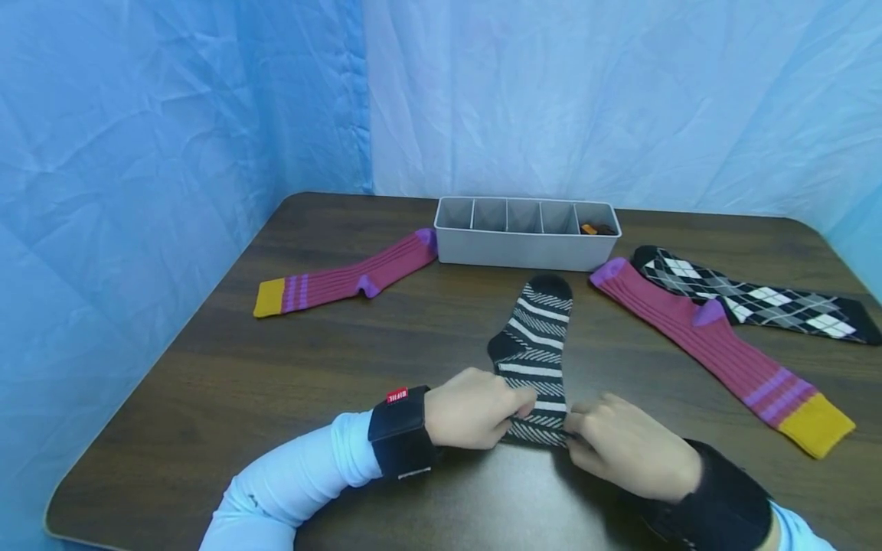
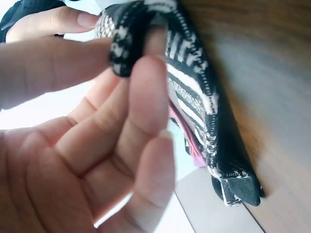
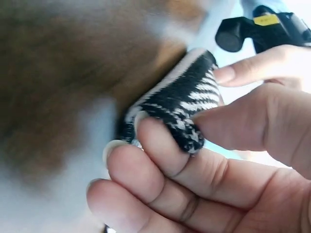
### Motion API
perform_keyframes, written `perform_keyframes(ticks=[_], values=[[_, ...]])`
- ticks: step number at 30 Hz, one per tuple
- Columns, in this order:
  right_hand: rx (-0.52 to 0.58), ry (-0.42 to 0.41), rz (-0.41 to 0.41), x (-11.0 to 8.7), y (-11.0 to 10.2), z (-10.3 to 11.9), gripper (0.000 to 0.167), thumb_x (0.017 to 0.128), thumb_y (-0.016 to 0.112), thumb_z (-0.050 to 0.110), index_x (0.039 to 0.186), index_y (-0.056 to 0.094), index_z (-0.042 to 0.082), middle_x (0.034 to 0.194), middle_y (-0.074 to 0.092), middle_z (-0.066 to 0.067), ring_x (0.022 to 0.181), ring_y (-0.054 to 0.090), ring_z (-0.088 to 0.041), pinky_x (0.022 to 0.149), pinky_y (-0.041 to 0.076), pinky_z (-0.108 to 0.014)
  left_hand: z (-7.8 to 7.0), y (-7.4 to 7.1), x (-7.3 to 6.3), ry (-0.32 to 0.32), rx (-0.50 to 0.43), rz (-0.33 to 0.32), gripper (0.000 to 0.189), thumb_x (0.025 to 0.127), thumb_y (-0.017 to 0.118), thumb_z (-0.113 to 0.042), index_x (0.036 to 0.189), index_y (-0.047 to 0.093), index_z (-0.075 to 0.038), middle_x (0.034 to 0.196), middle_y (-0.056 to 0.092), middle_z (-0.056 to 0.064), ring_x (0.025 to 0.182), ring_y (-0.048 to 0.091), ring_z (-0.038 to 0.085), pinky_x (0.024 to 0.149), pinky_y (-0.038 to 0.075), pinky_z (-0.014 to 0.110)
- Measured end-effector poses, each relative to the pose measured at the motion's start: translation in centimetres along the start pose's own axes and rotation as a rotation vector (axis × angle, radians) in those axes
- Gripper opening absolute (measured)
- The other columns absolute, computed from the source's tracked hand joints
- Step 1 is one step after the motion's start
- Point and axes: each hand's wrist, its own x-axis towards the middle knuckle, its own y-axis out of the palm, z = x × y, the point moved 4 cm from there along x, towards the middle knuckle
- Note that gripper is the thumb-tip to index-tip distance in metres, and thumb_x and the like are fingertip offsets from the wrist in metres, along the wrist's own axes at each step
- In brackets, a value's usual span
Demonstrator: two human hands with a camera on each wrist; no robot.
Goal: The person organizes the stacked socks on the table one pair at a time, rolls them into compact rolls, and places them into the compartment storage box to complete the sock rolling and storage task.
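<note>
The left hand (image 1: 477,411) and right hand (image 1: 630,444) each pinch the near edge of one striped sock (image 1: 534,360), lying between and beyond them; uneven pulling could twist it or slip it loose. Beyond the hands: one five-compartment tray (image 1: 524,252), two pink socks (image 1: 338,282), one argyle sock (image 1: 792,306).

Looks like some kind of makeshift recording booth from my end tbh: I'm seeing creased blue sheets (image 1: 172,153) hung round a dark wood-grain surface (image 1: 276,367), plus black wrist straps (image 1: 402,435).
</note>
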Motion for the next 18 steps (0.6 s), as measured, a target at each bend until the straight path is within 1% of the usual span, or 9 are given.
perform_keyframes(ticks=[2,5,9,11,13,15,16,18], values=[[-0.005,0.015,0.015,0.01,0.19,-0.13,0.010,0.071,0.059,0.017,0.062,0.054,0.020,0.057,0.043,0.017,0.050,0.035,0.002,0.054,0.031,-0.025,0.14,0.00,0.06,-0.012,-0.017,-0.002,0.012,0.076,0.054,-0.007,0.083,0.049,-0.016,0.055,0.041,-0.009,0.049,0.040,0.002,0.044,0.028,0.012],[-0.024,0.048,0.005,0.02,0.35,-0.32,0.009,0.072,0.060,0.020,0.064,0.055,0.020,0.059,0.047,0.016,0.051,0.039,0.003,0.056,0.034,-0.027,0.24,0.12,0.26,-0.025,-0.022,-0.010,0.011,0.075,0.054,-0.007,0.079,0.049,-0.016,0.057,0.041,-0.008,0.051,0.040,0.002,0.044,0.027,0.013],[-0.033,0.116,-0.031,0.05,0.20,-0.54,0.012,0.072,0.062,0.021,0.067,0.052,0.020,0.058,0.045,0.016,0.051,0.036,0.002,0.055,0.031,-0.024,0.20,0.33,0.36,-0.040,0.053,-0.024,0.009,0.075,0.057,-0.011,0.081,0.057,-0.018,0.067,0.048,-0.008,0.059,0.042,0.003,0.049,0.030,0.012],[-0.031,0.123,-0.069,0.13,0.05,-0.51,0.016,0.070,0.064,0.019,0.069,0.048,0.020,0.059,0.041,0.015,0.051,0.033,0.001,0.054,0.029,-0.022,0.17,0.35,0.31,-0.048,0.109,-0.036,0.008,0.076,0.058,-0.015,0.083,0.060,-0.019,0.073,0.050,-0.008,0.064,0.043,0.003,0.051,0.031,0.012],[-0.033,0.105,-0.114,0.24,-0.18,-0.35,0.020,0.068,0.065,0.017,0.071,0.045,0.019,0.062,0.038,0.014,0.053,0.032,0.000,0.054,0.030,-0.021,0.16,0.34,0.22,-0.056,0.138,-0.040,0.009,0.077,0.058,-0.020,0.085,0.063,-0.019,0.076,0.050,-0.007,0.067,0.043,0.004,0.052,0.032,0.013],[-0.039,0.059,-0.167,0.31,-0.39,-0.09,0.021,0.066,0.066,0.016,0.073,0.047,0.019,0.066,0.040,0.014,0.056,0.035,0.001,0.055,0.034,-0.021,0.12,0.26,0.16,-0.056,0.158,-0.037,0.011,0.077,0.059,-0.024,0.085,0.064,-0.019,0.077,0.051,-0.007,0.068,0.044,0.005,0.053,0.032,0.013],[-0.038,0.033,-0.182,0.34,-0.47,0.07,0.021,0.065,0.067,0.017,0.074,0.048,0.019,0.068,0.042,0.013,0.058,0.036,0.001,0.056,0.035,-0.021,0.10,0.21,0.13,-0.053,0.166,-0.033,0.012,0.076,0.060,-0.026,0.085,0.064,-0.019,0.077,0.051,-0.007,0.068,0.044,0.005,0.053,0.032,0.013],[-0.027,-0.010,-0.179,0.34,-0.55,0.34,0.021,0.064,0.069,0.020,0.077,0.052,0.020,0.074,0.045,0.013,0.063,0.040,0.001,0.060,0.038,-0.023,0.03,0.14,0.13,-0.046,0.176,-0.018,0.016,0.075,0.061,-0.030,0.085,0.064,-0.018,0.077,0.052,-0.007,0.068,0.044,0.005,0.053,0.032,0.014]])
